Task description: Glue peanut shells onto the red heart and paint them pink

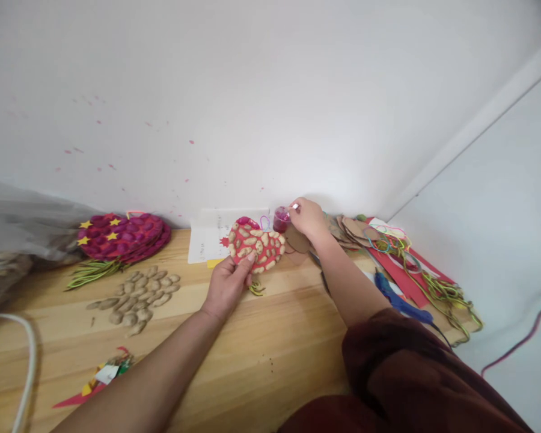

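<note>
Left hand [228, 282] grasping rim of peanut disc [256, 243], right hand [307, 219] seemingly pinching cup [281, 219]; tabletop [275, 349] open nearside.

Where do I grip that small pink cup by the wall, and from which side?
Grip the cup round its side wall, below the rim, likely coming from the right. It stands upright and is round, so a hand wraps it there. The peanut-covered disc held by the left hand crowds its left, the wall is behind, and the right hand is at its right rim.
</note>
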Tool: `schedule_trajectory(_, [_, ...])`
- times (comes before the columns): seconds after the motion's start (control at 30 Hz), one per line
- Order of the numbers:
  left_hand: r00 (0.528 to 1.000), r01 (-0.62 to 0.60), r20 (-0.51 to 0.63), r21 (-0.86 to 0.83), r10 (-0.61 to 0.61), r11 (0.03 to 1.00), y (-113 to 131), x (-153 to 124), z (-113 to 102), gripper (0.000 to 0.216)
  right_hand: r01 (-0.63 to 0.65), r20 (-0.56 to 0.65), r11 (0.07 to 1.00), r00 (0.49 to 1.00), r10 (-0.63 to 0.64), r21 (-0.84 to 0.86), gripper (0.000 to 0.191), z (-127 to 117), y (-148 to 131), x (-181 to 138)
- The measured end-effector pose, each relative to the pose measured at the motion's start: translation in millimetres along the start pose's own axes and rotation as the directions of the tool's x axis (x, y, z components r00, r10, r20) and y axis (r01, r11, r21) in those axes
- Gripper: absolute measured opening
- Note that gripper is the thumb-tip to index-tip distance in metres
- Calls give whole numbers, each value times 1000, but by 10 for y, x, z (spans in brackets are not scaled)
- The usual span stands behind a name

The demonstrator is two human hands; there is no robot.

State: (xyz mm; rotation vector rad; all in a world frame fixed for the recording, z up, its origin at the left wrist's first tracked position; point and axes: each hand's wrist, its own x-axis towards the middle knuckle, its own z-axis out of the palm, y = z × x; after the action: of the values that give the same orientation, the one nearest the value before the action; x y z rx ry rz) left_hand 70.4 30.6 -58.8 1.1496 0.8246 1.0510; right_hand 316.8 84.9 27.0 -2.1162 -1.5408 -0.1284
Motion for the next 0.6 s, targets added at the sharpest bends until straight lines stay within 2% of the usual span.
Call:
schedule_trajectory(0.1, [1000, -21, 16, 41, 20, 999, -20, 6, -8, 56, 10, 7, 999, 1000, -9, -31, 19, 14, -17, -11])
schedule_trajectory(0.33, [999, -23, 24, 81, 21, 996, 12, -9, 3, 56, 79, -77, 997, 994, -79, 6, 23, -175, -68, -111])
schedule_trajectory(0.43, [999, -25, 25, 74, 23, 997, 11, -9, 11, 55, 118, -128, 993, 985, -114, 29, 22, -169, -71, -181])
schedule_trajectory(0.6, [998, -48, 33, 88, 45, 995, -34, 11, 8, 55, 120, -213, 988, 972, -96, 99, 21, -130, -8, -276])
